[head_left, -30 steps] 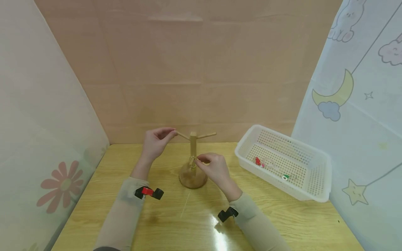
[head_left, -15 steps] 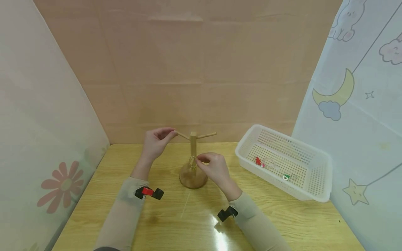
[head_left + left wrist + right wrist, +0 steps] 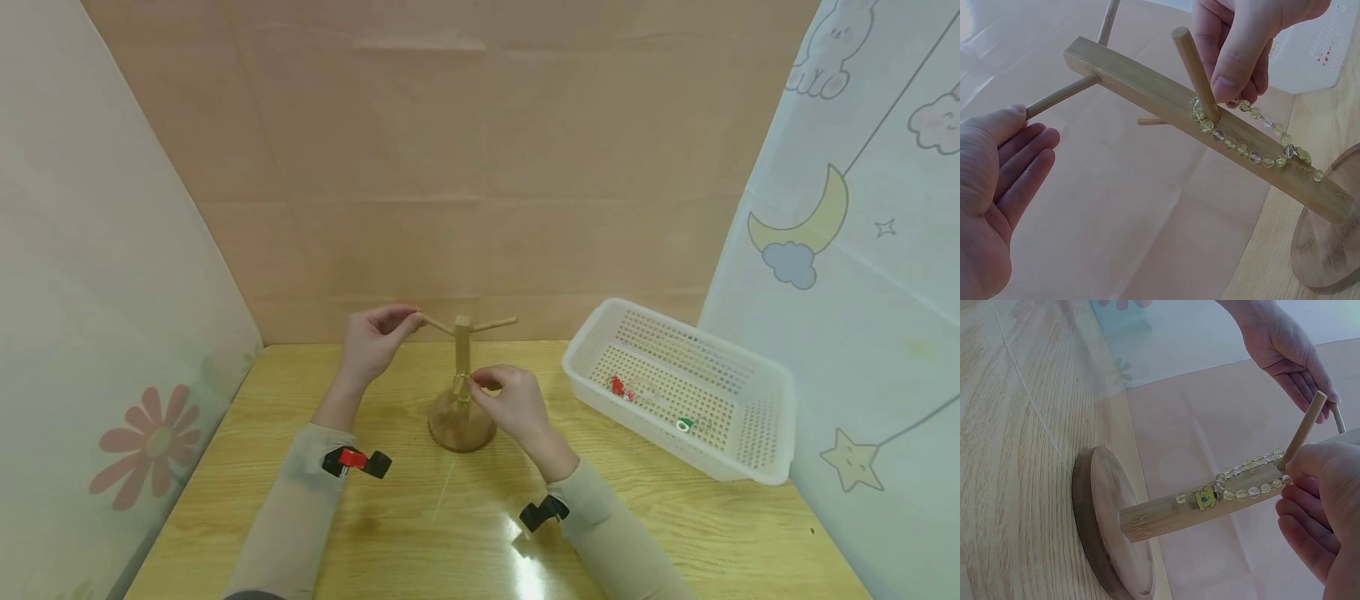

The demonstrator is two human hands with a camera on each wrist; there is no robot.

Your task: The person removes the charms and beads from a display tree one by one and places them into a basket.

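Note:
A wooden jewelry stand (image 3: pixel 462 346) with a round base and several pegs stands upright on the table. My left hand (image 3: pixel 375 337) pinches the tip of its upper left peg (image 3: pixel 1063 97) between thumb and forefinger. A bracelet of clear yellowish beads (image 3: pixel 1241 147) hangs looped over the lower front peg (image 3: pixel 1195 72) and lies along the post. From it dangles a small yellow-green charm (image 3: pixel 1205 498), seen in the right wrist view. My right hand (image 3: pixel 513 400) pinches beads of the bracelet close beside that peg; its fingertips partly cover them.
A white perforated basket (image 3: pixel 678 446) stands right of the stand. Inside it lie a red piece of jewelry (image 3: pixel 617 385), and a green and white one (image 3: pixel 683 424). Cloth hangs behind and at both sides of the wooden table (image 3: pixel 405 533).

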